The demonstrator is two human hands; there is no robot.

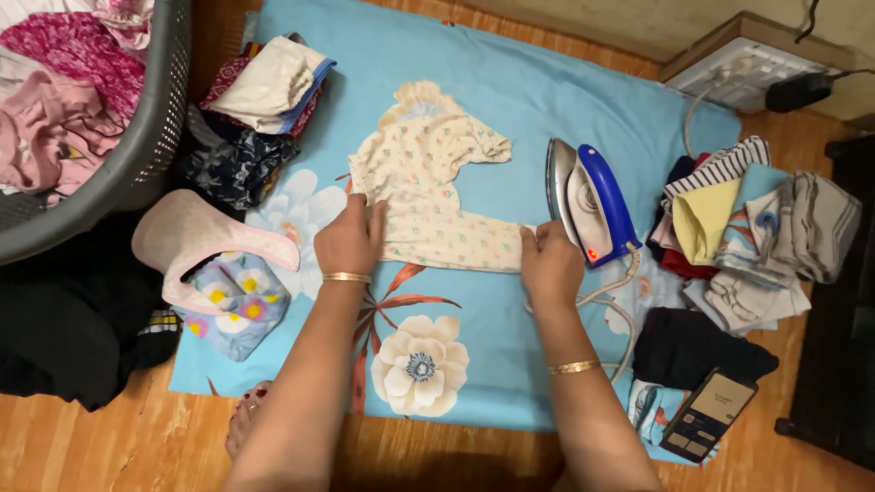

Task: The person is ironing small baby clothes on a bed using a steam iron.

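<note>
A small cream garment with a tiny floral print (pixel 428 182) lies spread on a light blue flowered cloth (pixel 510 82) laid on the wooden floor. My left hand (pixel 351 239) presses on the garment's left lower part, fingers gripping the fabric. My right hand (pixel 550 262) holds the garment's right end, close to a blue and white iron (pixel 592 202) standing on its heel just to the right.
A grey laundry basket (pixel 150 137) with pink clothes is at upper left. Folded clothes (pixel 264 91) sit beside it; another pile (pixel 747 228) lies at right. A phone (pixel 709 415) rests near a dark garment. A power strip (pixel 743 68) is at upper right.
</note>
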